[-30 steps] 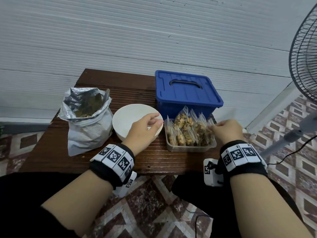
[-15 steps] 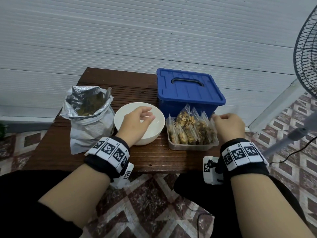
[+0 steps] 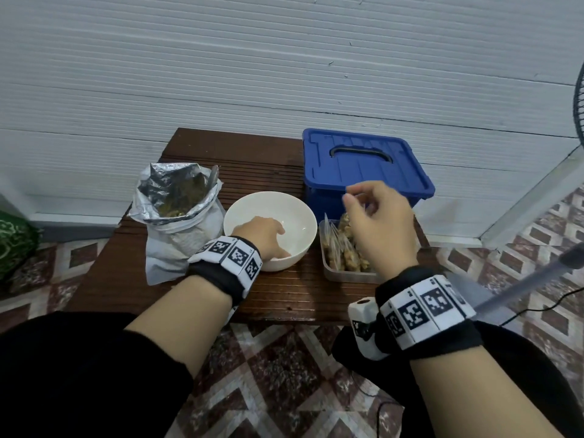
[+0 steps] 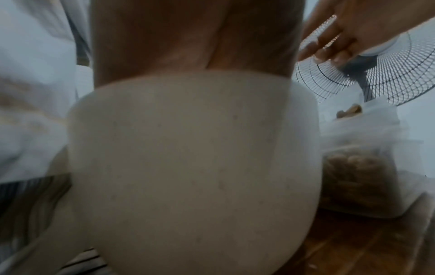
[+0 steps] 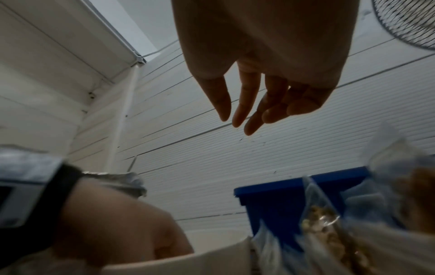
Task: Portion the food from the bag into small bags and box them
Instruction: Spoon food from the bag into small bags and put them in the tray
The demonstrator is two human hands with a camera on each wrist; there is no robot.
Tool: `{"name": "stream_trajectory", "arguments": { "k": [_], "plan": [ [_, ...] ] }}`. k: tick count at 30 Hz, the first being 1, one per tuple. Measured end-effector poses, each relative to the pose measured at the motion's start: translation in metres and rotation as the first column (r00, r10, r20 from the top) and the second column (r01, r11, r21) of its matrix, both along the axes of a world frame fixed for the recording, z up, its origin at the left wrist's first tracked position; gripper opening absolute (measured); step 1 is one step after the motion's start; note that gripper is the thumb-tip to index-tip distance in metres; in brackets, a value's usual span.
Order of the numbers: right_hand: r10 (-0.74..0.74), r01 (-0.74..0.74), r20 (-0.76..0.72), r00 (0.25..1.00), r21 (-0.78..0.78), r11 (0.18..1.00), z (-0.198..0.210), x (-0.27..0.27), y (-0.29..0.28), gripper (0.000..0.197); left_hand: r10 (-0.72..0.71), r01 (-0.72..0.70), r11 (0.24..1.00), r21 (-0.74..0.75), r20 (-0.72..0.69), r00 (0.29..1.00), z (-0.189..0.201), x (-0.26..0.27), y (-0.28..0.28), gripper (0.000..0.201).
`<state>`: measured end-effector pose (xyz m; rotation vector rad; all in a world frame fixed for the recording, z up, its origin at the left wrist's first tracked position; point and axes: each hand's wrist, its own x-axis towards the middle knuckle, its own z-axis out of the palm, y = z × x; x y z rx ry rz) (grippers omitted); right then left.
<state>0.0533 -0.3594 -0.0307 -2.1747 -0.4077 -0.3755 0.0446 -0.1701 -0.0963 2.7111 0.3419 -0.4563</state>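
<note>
An open foil bag [image 3: 177, 197] of food stands at the table's left. Beside it is a white bowl [image 3: 268, 213] [image 4: 193, 158]. My left hand [image 3: 264, 235] reaches over the near rim into it, and its fingers are hidden inside. A clear tray [image 3: 347, 275] right of the bowl holds several filled small bags [image 3: 344, 248] [image 5: 329, 232]. My right hand [image 3: 376, 222] [image 5: 247, 104] hovers above them, fingers loose, holding nothing. Behind the tray sits the blue box [image 3: 363, 165] with its lid on.
The brown slatted table [image 3: 284, 298] stands against a white ribbed wall. A standing fan [image 4: 388, 74] is to the right, with its pole [image 3: 531, 279] slanting close to my right wrist. Patterned floor tiles lie below the table's front edge.
My left hand moved from the bowl's right rim down into the bowl. My right hand rose off the small bags in the tray and now hangs above them.
</note>
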Motion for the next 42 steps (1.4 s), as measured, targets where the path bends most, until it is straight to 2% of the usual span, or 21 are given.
{"name": "stream_trajectory", "arguments": {
  "k": [6, 13, 16, 22, 28, 35, 37, 39, 40, 42],
  "plan": [
    [0.132, -0.133, -0.014, 0.991, -0.082, 0.988, -0.016, -0.008, 0.020, 0.007, -0.019, 0.025, 0.993, 0.111, -0.057, 0.998, -0.004, 0.009, -0.001, 0.050],
    [0.088, -0.102, -0.103, 0.991, -0.143, 0.984, -0.027, -0.004, 0.024, 0.013, 0.008, -0.002, 0.991, 0.135, -0.047, 0.999, -0.004, 0.014, -0.003, 0.041],
    [0.083, -0.103, -0.121, 0.989, -0.168, 0.980, -0.028, -0.005, 0.025, 0.013, 0.023, -0.023, 0.990, 0.137, -0.001, 1.000, -0.002, 0.014, -0.004, 0.031],
    [0.082, -0.113, -0.132, 0.988, -0.247, 0.962, -0.027, -0.008, 0.028, 0.016, 0.079, -0.084, 0.996, 0.040, 0.106, 0.991, 0.000, 0.014, -0.003, 0.013],
    [0.090, -0.127, -0.155, 0.984, -0.252, 0.959, -0.027, -0.010, 0.030, 0.017, 0.135, -0.077, 0.974, -0.213, 0.269, 0.954, 0.011, 0.008, 0.000, 0.011],
    [0.085, -0.129, -0.208, 0.974, -0.206, 0.970, -0.025, -0.009, 0.033, 0.022, 0.250, -0.004, 0.859, -0.511, 0.414, 0.875, 0.029, -0.011, 0.005, 0.007],
    [0.094, -0.130, -0.223, 0.970, -0.155, 0.979, -0.024, -0.009, 0.034, 0.025, 0.300, 0.047, 0.772, -0.634, 0.429, 0.852, 0.033, -0.019, 0.006, 0.005],
    [0.111, -0.134, -0.244, 0.963, -0.080, 0.988, -0.021, -0.009, 0.034, 0.030, 0.343, 0.111, 0.627, -0.771, 0.401, 0.850, 0.037, -0.026, 0.007, 0.005],
    [0.128, -0.140, -0.271, 0.954, -0.024, 0.990, -0.019, -0.009, 0.034, 0.032, 0.338, 0.138, 0.570, -0.810, 0.384, 0.859, 0.040, -0.029, 0.007, 0.006],
    [0.184, -0.155, -0.347, 0.920, 0.110, 0.982, -0.017, -0.009, 0.035, 0.035, 0.294, 0.174, 0.503, -0.847, 0.357, 0.887, 0.042, -0.032, 0.007, 0.008]
  ]
}}
